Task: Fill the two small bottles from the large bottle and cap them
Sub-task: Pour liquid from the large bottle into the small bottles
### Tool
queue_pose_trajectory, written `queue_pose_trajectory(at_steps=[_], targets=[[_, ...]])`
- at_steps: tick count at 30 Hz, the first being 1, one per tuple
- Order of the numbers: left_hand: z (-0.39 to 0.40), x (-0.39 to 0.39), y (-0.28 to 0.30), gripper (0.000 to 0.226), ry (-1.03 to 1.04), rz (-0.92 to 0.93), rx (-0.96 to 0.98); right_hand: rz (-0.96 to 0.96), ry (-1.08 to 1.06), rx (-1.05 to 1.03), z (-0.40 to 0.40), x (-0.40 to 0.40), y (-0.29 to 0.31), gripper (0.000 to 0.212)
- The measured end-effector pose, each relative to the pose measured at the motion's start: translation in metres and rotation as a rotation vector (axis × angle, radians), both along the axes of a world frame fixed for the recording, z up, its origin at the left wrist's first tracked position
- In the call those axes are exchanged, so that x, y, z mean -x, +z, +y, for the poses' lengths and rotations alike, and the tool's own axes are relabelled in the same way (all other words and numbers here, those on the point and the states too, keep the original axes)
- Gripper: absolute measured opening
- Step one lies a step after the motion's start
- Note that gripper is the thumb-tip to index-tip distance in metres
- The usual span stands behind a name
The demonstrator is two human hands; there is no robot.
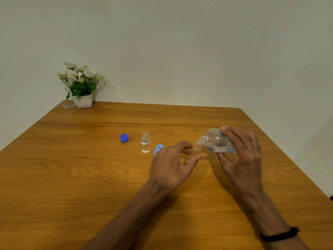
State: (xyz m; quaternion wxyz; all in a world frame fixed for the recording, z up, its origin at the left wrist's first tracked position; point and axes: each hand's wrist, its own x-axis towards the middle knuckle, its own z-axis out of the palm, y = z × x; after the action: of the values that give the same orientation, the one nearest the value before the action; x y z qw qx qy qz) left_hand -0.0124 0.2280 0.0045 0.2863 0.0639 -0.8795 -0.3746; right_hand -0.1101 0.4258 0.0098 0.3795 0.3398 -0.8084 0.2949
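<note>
Second fill in hand. My right hand (240, 150) grips the large bottle (217, 141), tipped, its mouth at the neck of the second small bottle (195, 150), which my left hand (171, 165) steadies between thumb and fingers, right of desk (72, 159) centre. First small bottle (145, 142) stands filled and uncapped, light blue caps (158, 148) beside it. Next: tilt more, slowly, then cap both.

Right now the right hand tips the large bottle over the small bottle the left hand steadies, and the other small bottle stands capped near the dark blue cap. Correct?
Not quite: the other small bottle is uncapped, as the head view shows. The rest holds: the right hand tips the large bottle over the small bottle steadied by the left hand; the dark blue cap lies nearby.
</note>
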Motion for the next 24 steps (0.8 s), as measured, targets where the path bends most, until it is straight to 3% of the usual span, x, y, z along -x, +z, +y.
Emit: queue_pose_trajectory(at_steps=[24], targets=[[0.0001, 0.0001, 0.0001, 0.044, 0.001, -0.008, 0.006, 0.014, -0.009, 0.002, -0.0002, -0.0011, 0.001, 0.082]])
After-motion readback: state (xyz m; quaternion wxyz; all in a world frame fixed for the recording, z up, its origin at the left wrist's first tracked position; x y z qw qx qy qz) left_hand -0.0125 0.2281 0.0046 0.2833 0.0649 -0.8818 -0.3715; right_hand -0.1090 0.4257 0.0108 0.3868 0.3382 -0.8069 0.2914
